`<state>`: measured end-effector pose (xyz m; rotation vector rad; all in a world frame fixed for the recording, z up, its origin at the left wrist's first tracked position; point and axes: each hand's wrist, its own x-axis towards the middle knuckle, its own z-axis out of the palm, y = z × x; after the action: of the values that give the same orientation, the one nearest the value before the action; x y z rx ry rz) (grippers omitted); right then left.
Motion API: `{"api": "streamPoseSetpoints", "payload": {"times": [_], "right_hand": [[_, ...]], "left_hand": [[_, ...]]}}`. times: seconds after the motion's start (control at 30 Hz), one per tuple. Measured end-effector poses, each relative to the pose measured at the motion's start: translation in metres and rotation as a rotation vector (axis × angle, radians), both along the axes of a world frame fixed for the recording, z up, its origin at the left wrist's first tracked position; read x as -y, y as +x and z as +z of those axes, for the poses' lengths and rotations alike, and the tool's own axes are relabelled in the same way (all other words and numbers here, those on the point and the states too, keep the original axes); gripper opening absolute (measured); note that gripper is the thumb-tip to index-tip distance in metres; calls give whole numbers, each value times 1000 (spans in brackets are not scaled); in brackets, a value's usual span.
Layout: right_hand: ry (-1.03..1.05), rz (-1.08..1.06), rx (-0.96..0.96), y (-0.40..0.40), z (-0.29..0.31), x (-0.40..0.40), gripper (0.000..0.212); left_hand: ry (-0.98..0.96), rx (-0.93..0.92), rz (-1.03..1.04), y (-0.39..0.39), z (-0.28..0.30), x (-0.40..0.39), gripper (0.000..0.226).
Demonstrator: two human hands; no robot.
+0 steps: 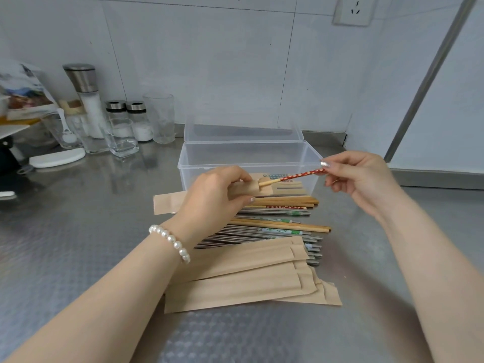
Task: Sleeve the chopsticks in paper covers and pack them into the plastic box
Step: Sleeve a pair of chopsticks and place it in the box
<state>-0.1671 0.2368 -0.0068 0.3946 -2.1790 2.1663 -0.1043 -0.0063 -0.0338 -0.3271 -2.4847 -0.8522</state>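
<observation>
1. The plastic box (248,163) stands at the counter's (78,231) centre, its lid open toward 12 o'clock.
2. Loose chopsticks (277,226) lie just at 6 o'clock of the box.
3. Paper covers (243,279) are stacked at 6 o'clock of the chopsticks, overlapping them.
4. Jars and glasses (123,127) cluster at 10 o'clock, against the wall.
5. A wall socket (353,10) sits at 1 o'clock.
</observation>
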Motion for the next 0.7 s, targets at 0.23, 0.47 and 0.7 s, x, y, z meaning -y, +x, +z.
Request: {"api": "streamPoseSetpoints", "payload": {"times": [0.23, 0.47, 0.7], "right_hand": [[163, 188, -16, 5, -5, 12, 12], [227, 230, -42, 7, -10, 22, 7], [555, 9, -115, -5, -22, 18, 10]], "left_hand": [[-31, -5, -15, 0, -1, -2, 28], [-40, 4, -16, 0, -2, -3, 28], [-23, 34, 26, -3, -1, 3, 29]]}}
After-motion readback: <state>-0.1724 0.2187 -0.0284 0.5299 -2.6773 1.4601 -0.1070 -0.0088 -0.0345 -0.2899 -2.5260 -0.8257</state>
